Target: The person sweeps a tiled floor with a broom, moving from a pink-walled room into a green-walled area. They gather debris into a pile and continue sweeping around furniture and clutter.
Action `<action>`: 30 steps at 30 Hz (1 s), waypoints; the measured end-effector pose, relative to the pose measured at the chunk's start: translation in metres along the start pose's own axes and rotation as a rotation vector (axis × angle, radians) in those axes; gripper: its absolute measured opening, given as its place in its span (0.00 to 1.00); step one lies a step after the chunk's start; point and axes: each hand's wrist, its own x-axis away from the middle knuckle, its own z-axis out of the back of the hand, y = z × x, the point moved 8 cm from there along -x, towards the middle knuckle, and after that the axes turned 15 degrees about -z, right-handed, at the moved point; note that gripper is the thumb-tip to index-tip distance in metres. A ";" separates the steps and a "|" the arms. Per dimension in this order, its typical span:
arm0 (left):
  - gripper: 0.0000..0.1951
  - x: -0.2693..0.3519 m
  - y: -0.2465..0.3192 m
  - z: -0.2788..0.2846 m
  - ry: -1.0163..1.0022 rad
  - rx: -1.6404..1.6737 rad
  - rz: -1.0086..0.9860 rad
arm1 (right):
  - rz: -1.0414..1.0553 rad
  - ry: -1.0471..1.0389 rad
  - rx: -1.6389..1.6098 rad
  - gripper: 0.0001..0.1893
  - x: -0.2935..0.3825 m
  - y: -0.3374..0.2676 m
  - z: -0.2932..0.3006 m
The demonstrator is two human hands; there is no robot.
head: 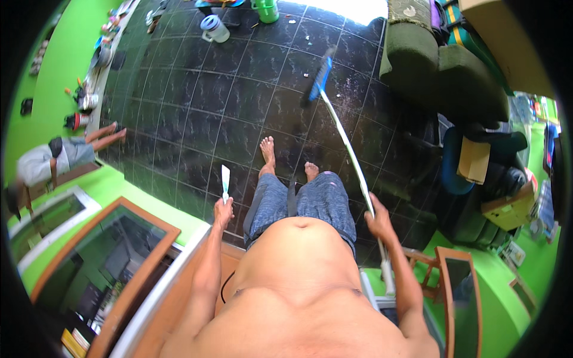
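Note:
My right hand (379,217) is closed around the pale handle of a broom (345,138). The broom's blue head with dark bristles (320,79) rests on the dark tiled floor in front of me, beside scattered pale debris (345,91). In my left hand (223,212) is a white scraper-like tool (225,179), held by its handle with the flat end pointing away from me; its exact kind is not clear. My bare feet stand on the tiles between the two hands.
A lidded plastic jug (215,29) and a green bucket (267,11) stand ahead. Dark green armchairs (470,80) and an open cardboard box (510,208) are at the right. A person (67,156) is at the far left, near a ledge with pots. Glazed wood-framed windows (107,255) flank me.

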 end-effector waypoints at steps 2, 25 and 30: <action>0.12 -0.051 0.033 0.008 -0.046 -0.107 -0.043 | -0.173 0.060 -0.001 0.31 0.046 0.019 -0.016; 0.12 -0.286 0.310 0.035 -0.469 -0.571 -0.340 | -0.761 -0.106 -1.076 0.29 -0.009 -0.092 -0.106; 0.12 -0.309 0.325 0.025 -0.507 -0.609 -0.300 | -0.614 -0.138 -1.059 0.34 -0.086 -0.152 -0.048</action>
